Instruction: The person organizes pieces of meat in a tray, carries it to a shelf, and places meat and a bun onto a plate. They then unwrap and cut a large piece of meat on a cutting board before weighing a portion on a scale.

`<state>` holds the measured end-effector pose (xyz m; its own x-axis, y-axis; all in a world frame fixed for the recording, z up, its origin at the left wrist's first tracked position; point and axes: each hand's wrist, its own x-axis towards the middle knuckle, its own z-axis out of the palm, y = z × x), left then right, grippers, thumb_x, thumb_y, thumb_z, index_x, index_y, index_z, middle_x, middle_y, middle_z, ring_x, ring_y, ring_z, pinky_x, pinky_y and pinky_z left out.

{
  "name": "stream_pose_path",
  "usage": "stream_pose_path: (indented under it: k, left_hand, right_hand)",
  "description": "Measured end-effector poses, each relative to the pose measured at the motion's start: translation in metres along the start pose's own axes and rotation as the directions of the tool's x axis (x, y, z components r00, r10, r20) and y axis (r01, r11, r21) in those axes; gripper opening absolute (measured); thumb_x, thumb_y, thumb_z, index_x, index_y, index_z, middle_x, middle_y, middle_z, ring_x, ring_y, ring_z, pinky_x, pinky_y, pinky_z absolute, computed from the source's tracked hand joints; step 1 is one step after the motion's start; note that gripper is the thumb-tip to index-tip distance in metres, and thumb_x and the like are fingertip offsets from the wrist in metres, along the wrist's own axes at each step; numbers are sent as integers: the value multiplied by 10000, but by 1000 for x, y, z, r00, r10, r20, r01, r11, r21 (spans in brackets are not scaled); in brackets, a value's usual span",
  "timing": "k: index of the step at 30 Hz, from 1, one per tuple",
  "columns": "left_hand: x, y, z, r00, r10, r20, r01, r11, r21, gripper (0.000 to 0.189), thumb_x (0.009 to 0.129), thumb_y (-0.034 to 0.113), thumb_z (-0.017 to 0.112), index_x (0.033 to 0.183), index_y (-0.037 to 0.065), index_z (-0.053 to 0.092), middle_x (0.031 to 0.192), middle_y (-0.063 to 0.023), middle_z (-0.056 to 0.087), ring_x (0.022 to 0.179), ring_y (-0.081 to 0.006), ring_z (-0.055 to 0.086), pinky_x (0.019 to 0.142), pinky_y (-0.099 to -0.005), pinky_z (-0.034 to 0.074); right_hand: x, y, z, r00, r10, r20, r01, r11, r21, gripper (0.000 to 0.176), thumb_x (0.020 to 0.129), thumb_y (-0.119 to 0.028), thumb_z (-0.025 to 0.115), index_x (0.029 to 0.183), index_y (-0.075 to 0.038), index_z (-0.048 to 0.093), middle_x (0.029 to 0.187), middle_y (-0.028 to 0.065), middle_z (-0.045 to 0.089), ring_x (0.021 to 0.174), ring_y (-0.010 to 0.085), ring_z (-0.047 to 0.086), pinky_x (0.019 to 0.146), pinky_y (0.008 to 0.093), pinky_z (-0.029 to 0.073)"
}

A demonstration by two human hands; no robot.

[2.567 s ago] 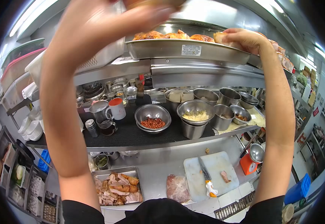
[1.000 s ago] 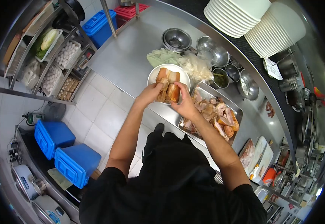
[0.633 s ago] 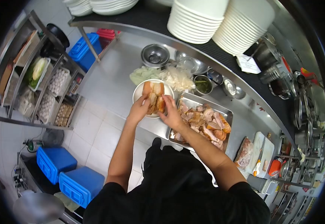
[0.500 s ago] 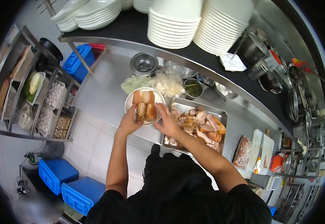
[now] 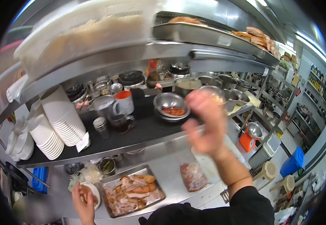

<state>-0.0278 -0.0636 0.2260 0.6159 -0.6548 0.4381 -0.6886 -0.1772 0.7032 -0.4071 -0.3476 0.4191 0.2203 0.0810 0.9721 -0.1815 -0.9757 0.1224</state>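
Some browned meat [image 5: 84, 190] in a round bowl [image 5: 96, 192], left hand [image 5: 83, 202] above, grip unclear; right hand [image 5: 208, 122], thumb apart

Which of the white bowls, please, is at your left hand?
The single bowl on the counter, beside the meat tray: it holds meat, whereas the others stand stacked on the shelf.

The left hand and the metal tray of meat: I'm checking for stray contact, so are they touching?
Apart. In the head view, the right-hand rim of the white bowl shows between the fingers of the left hand and the metal tray.
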Motion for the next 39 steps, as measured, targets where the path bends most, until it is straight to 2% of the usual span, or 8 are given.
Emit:
stream_pose_path:
  k: [3, 6, 8, 10, 14, 23, 33, 39]
  left_hand:
    - [20, 153, 24, 928, 348, -136, -363, 926, -101, 560, 834, 40, 715, 1379, -23, 599, 1346, -199, 611, 1222, -331, 598, 1075, -421, 451]
    - [46, 276, 46, 698, 701, -148, -709, 705, -4, 541, 864, 147, 733, 1367, -2, 601, 1435, -213, 574, 1378, -348, 520, 1171, -453, 366]
    - [69, 356, 64, 508, 838, -202, -851, 524, 32, 539, 799, 109, 759, 1319, 11, 654, 1406, -220, 607, 1318, -385, 568, 1133, -476, 414]
    - [87, 430, 77, 408, 897, -171, -900, 427, 90, 484, 837, 111, 755, 1306, 29, 674, 1409, -205, 610, 1307, -384, 580, 1126, -476, 429]
    - [141, 527, 105, 289, 949, -123, -926, 310, 214, 402, 960, 245, 709, 1316, 64, 668, 1387, -183, 638, 1320, -370, 584, 1103, -432, 446]
    - [229, 593, 137, 704, 562, 434, -701, 647, 299, 647, 1091, 565, 426, 1209, -7, 704, 1256, -195, 700, 1242, -351, 620, 1064, -400, 459]
    - [223, 573, 142, 530, 787, 317, -847, 478, 232, 580, 1066, 510, 539, 1154, -27, 740, 1322, -155, 695, 1194, -329, 631, 1045, -397, 462]
    - [228, 573, 144, 516, 793, 325, -848, 420, 323, 590, 1031, 538, 569, 972, -19, 754, 1013, -185, 727, 990, -355, 663, 888, -455, 501]
  right_hand:
    - [82, 84, -102, 966, -164, -197, 123, 970, -208, 394, 888, -16, 664, 1281, -4, 640, 1248, 147, 667, 1140, 268, 650, 975, 395, 522]
    - [156, 159, -151, 985, 168, 37, -144, 924, -353, 360, 1027, -247, 620, 1350, -91, 644, 1308, 76, 670, 1165, 191, 632, 996, 387, 513]
    - [185, 204, -155, 792, 430, 433, -254, 877, -407, 393, 1034, -313, 596, 1374, -123, 644, 1307, 73, 683, 1152, 198, 645, 993, 413, 516]
    - [213, 241, -155, 400, 608, 685, -326, 794, -514, 428, 1040, -379, 572, 1398, -156, 643, 1306, 70, 697, 1138, 204, 657, 991, 439, 519]
    - [218, 239, -153, 134, 618, 775, -619, 663, -421, 550, 986, -484, 612, 1439, -173, 630, 1319, 89, 702, 1122, 236, 684, 961, 449, 535]
    - [229, 269, -130, 137, 603, 786, -451, 744, -493, 728, 870, -624, 714, 1470, -227, 610, 1410, 98, 658, 1228, 247, 643, 1024, 469, 506]
    - [228, 316, -95, 226, 601, 766, -404, 774, -488, 804, 834, -659, 730, 1496, -228, 580, 1435, 115, 634, 1281, 249, 611, 1051, 467, 490]
    - [226, 304, -111, 183, 490, 852, -394, 831, -393, 784, 861, -616, 712, 1489, -170, 563, 1411, 120, 628, 1295, 249, 581, 1032, 470, 492]
